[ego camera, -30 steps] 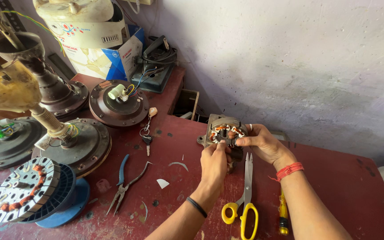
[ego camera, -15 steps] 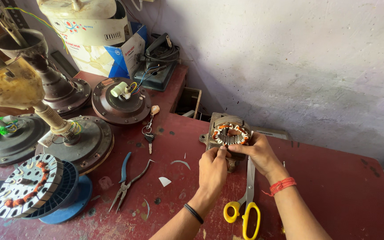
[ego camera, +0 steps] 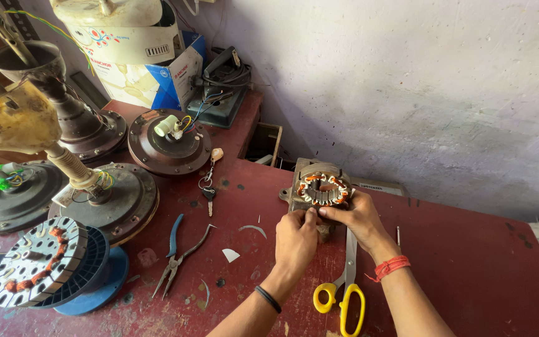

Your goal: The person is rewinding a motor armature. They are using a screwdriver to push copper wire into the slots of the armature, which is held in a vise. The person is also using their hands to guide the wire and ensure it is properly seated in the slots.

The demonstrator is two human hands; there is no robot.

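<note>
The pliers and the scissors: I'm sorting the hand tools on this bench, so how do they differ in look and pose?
The pliers have blue handles; the scissors have yellow loop handles. The pliers lie splayed open, apart from both hands, while the scissors lie closed, running under the right hand beside the left hand. The pliers point toward the person, the scissors away. Both lie flat on the red table.

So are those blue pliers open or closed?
Open. The blue pliers lie flat on the red table with handles spread in a V, away from the left hand and right hand.
</note>
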